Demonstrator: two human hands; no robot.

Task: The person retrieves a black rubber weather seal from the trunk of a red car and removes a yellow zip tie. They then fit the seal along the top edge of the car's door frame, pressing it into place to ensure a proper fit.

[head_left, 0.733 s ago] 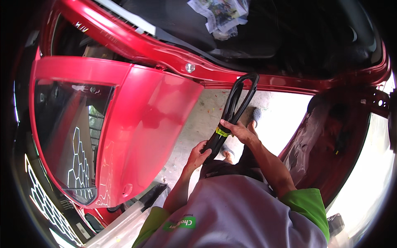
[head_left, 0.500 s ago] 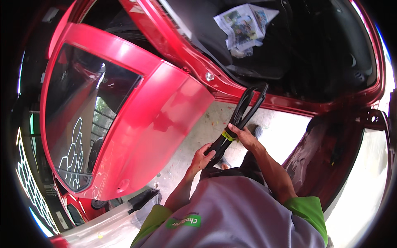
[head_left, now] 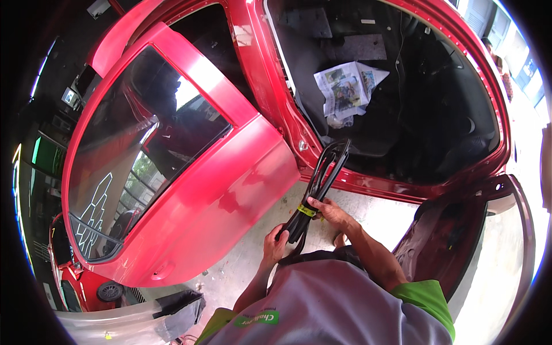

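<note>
A long bundle of folded black rubber seal strip (head_left: pixel 329 165) slants in front of my body, its looped end reaching toward the red car's door opening. A yellow-green tape band (head_left: pixel 306 210) binds it near the middle. With thumb and fingers beside this band, my right hand (head_left: pixel 330 211) is closed on the bundle. My left hand (head_left: pixel 275 244) is closed around the lower end, where the strips double back. The undersides of both hands are hidden.
To the left a red car door (head_left: pixel 230 207) with a dark window stands open. Ahead is the red door frame (head_left: pixel 379 190), with a crumpled printed paper sheet (head_left: pixel 347 92) inside the car. Another dark red door (head_left: pixel 443 236) stands open at right. Beyond the left door is a small red car (head_left: pixel 92 290).
The view has tilted up, showing more of the car's inside. Both hands keep hold of the seal bundle, which sits lower and slightly further left in the picture.
</note>
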